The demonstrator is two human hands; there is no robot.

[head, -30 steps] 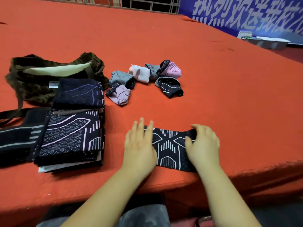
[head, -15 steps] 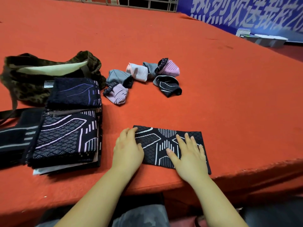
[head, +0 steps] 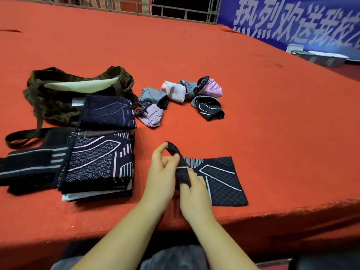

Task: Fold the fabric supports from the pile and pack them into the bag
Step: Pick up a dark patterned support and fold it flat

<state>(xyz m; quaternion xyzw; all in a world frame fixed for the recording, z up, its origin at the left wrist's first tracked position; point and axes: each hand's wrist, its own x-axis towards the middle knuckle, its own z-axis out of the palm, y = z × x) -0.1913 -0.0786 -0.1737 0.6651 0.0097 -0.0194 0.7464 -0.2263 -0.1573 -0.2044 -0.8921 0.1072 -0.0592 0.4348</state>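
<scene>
L hand pinches the lifted left edge of the black patterned support btwn thumb & forefinger, near the front edge of the red bench. R hand also has fingers curled round that raised edge; rest of support lies flat. Stack of supports to the left, camo bag behind it, folded ones beyond

Red-covered table carries camouflage bag, flat support stack, folded supports.
</scene>
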